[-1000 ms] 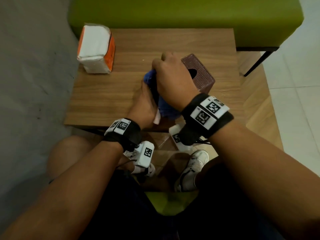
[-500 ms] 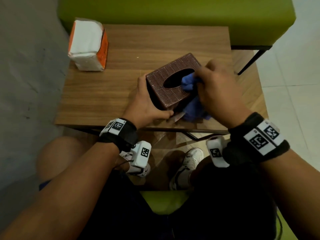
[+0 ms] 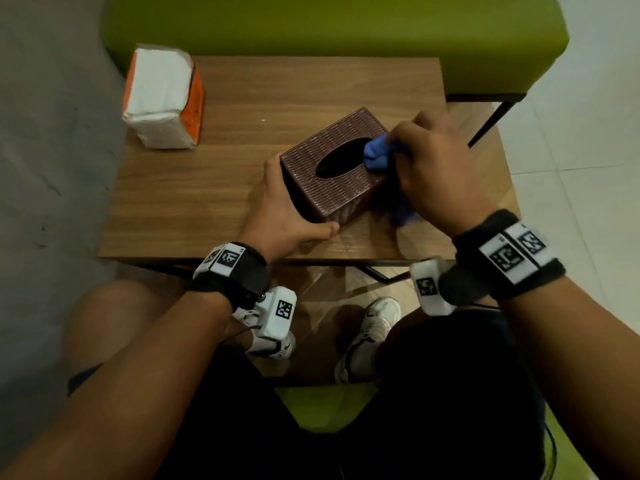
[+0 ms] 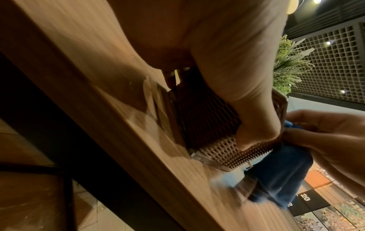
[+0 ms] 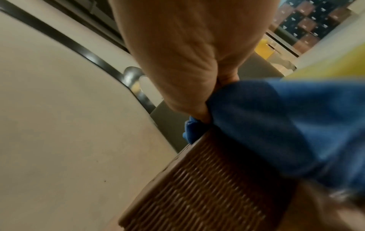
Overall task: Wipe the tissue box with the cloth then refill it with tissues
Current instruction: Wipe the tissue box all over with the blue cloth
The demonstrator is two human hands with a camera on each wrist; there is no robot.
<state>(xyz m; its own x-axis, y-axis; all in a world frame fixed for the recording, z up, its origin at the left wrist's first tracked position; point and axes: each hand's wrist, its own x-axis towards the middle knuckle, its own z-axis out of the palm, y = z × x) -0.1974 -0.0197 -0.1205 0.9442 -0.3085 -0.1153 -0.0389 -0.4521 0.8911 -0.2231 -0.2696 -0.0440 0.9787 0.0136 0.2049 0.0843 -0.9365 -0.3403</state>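
Observation:
A brown woven tissue box (image 3: 334, 187) with an oval top opening stands on the wooden table (image 3: 194, 202), turned at an angle. My left hand (image 3: 287, 211) grips its near left corner, thumb along the front side. My right hand (image 3: 429, 168) bunches a blue cloth (image 3: 375, 155) and presses it on the box's top right edge by the opening; more cloth (image 3: 401, 211) hangs down the right side. From the right wrist, the cloth (image 5: 276, 125) lies over the ribbed box (image 5: 207, 187). From the left wrist, the box (image 4: 207, 125) sits under my palm. A white and orange pack of tissues (image 3: 162, 98) stands at the table's far left corner.
A green upholstered bench (image 3: 332, 32) runs behind the table, with a black metal leg (image 3: 491, 123) at right. The table's near edge lies just before my wrists. My knees and white shoes (image 3: 367, 337) are under it. A grey wall stands at left, pale floor tiles at right.
My right hand swept with the cloth from the box's left side across to its right top edge, uncovering the opening. My left hand kept its grip on the near left corner.

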